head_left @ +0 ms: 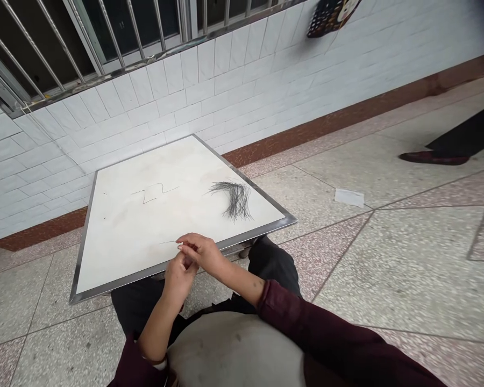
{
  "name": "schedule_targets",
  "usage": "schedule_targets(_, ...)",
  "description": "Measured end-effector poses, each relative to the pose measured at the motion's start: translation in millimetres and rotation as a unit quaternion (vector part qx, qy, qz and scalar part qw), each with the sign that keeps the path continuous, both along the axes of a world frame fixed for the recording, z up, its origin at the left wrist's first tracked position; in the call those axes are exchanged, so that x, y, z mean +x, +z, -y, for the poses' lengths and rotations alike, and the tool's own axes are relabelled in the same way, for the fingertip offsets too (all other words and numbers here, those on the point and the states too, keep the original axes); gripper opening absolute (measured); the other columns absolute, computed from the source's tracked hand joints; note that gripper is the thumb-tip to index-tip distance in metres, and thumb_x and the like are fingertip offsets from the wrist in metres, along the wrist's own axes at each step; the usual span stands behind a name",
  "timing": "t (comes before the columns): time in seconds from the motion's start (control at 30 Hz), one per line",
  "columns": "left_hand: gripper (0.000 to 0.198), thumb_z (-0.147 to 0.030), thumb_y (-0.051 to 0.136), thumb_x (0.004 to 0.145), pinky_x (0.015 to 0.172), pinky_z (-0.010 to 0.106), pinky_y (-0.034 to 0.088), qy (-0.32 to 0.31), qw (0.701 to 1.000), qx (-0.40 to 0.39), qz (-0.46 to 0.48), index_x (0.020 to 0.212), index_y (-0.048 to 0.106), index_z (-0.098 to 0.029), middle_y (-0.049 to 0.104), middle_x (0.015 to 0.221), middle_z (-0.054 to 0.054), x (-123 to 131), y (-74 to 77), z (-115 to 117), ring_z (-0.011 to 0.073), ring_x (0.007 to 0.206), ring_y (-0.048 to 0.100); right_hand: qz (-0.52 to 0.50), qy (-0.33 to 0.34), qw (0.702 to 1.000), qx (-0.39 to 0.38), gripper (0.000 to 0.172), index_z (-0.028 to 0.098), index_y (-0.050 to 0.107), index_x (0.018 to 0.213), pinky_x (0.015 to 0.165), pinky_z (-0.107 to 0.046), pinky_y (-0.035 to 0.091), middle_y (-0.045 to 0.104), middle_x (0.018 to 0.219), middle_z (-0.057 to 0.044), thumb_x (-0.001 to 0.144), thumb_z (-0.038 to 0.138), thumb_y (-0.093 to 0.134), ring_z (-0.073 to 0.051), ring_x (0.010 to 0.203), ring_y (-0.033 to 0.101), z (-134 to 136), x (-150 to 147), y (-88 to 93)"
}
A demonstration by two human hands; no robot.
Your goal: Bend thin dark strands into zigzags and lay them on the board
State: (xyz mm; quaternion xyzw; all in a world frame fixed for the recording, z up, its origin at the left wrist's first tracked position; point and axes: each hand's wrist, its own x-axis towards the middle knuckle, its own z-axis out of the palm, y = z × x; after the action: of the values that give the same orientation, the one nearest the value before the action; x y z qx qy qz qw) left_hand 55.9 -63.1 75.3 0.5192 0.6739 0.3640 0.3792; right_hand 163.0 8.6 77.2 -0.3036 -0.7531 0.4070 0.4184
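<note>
My left hand [180, 277] and my right hand [204, 252] meet above the near edge of the white board [116, 236]. Fingers of both are pinched together. A thin wire [167, 243] sticks out leftward from the fingertips of my right hand. What my left fingers pinch is hidden between the hands; it may be the same wire. On the right of the board lies a loose pile of fine dark wires [237, 199]. Near its middle rest two thin wires bent into zigzags, one dark [162, 188] and one reddish brown [144, 196].
The metal-edged board stands over my knees, close to a white tiled wall [185, 102] with a barred window [116, 32]. A dark patterned bag [326, 19] hangs on the wall. Another person's shoe [433, 157] and a white paper scrap [349, 197] are on the floor at right.
</note>
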Motion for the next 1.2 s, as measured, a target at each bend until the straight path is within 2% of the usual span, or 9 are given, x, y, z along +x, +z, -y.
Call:
schedule_targets(0.1,0.047,-0.041,0.062,0.079,0.058,0.026,0.047,0.001,0.991,-0.034,0.129,0.12,0.061,-0.017,0.069,0.08,0.006,-10.3,-5.9,1.3,0.0177,0.07,0.063,0.0,-0.038,0.999,-0.008,0.012,0.02,0.069,0.094,0.062,-0.024,0.046,0.067,0.08,-0.003,0.087,0.022,0.059,-0.014,0.068,0.06,-7.3,9.4,4.3)
schedule_targets(0.17,0.055,-0.045,0.065,0.076,0.061,0.027,0.05,0.053,0.978,-0.037,0.201,0.121,0.059,-0.013,0.071,0.087,0.01,-24.7,-5.7,2.0,0.0182,0.074,0.064,0.003,-0.048,0.999,0.004,0.011,0.02,0.069,0.091,0.06,-0.024,0.045,0.067,0.079,-0.002,0.086,0.023,0.059,-0.013,0.067,0.059,-11.8,16.9,6.0)
schedule_targets(0.27,0.055,-0.052,0.06,0.081,0.071,0.029,0.052,0.153,0.966,0.041,0.203,0.12,0.059,-0.013,0.071,0.095,0.012,-44.0,5.4,2.6,0.0181,0.081,0.066,0.02,-0.061,0.997,0.036,0.011,0.02,0.069,0.091,0.058,-0.023,0.043,0.066,0.077,-0.002,0.086,0.023,0.06,-0.013,0.065,0.057,-14.6,23.5,5.3)
schedule_targets(0.37,0.053,-0.053,0.053,0.086,0.075,0.03,0.052,0.115,0.981,0.077,0.139,0.123,0.058,-0.015,0.072,0.098,0.011,-45.4,23.1,3.4,0.0192,0.087,0.067,0.064,-0.07,0.992,0.078,0.011,0.02,0.068,0.093,0.06,-0.023,0.043,0.065,0.078,-0.002,0.085,0.02,0.06,-0.012,0.064,0.058,-13.0,23.2,3.4)
schedule_targets(0.53,0.048,-0.051,0.051,0.088,0.076,0.03,0.052,0.042,0.994,0.07,0.067,0.12,0.063,-0.017,0.073,0.085,0.007,-27.7,38.9,5.7,0.0171,0.076,0.068,0.11,-0.075,0.984,0.119,0.011,0.02,0.067,0.093,0.061,-0.022,0.044,0.067,0.082,-0.003,0.085,0.016,0.061,-0.012,0.066,0.06,-10.4,23.1,4.4)
schedule_targets(0.67,0.051,-0.052,0.049,0.089,0.071,0.029,0.053,0.054,0.99,0.07,0.106,0.121,0.062,-0.014,0.073,0.087,0.009,-27.3,42.9,7.6,0.0171,0.075,0.067,0.125,-0.07,0.978,0.15,0.01,0.02,0.067,0.09,0.061,-0.021,0.043,0.066,0.081,-0.003,0.088,0.017,0.058,-0.012,0.067,0.06,-9.3,28.2,7.8)
schedule_targets(0.77,0.049,-0.047,0.054,0.087,0.073,0.028,0.052,0.02,0.992,0.051,0.116,0.125,0.06,-0.016,0.073,0.088,0.008,-28.9,45.2,8.4,0.0156,0.075,0.067,0.131,-0.057,0.977,0.157,0.012,0.019,0.067,0.091,0.063,-0.022,0.044,0.064,0.08,-0.003,0.089,0.017,0.056,-0.013,0.068,0.06,-6.8,28.9,10.3)
schedule_targets(1.1,0.051,-0.035,0.06,0.083,0.068,0.024,0.05,0.021,0.991,0.037,0.124,0.132,0.054,-0.019,0.069,0.09,0.004,-28.9,44.0,9.6,0.0102,0.064,0.06,0.078,0.042,0.993,0.084,0.017,0.019,0.067,0.094,0.07,-0.026,0.048,0.064,0.082,-0.004,0.091,0.017,0.051,-0.015,0.076,0.061,-4.8,34.5,17.9)
schedule_targets(1.2,0.051,-0.033,0.06,0.083,0.066,0.024,0.05,0.032,0.991,0.042,0.123,0.131,0.054,-0.019,0.068,0.087,0.004,-28.2,44.6,10.1,0.0097,0.063,0.059,0.091,0.036,0.992,0.078,0.015,0.019,0.066,0.094,0.07,-0.026,0.047,0.065,0.085,-0.005,0.09,0.019,0.052,-0.015,0.077,0.06,-3.8,34.7,16.5)
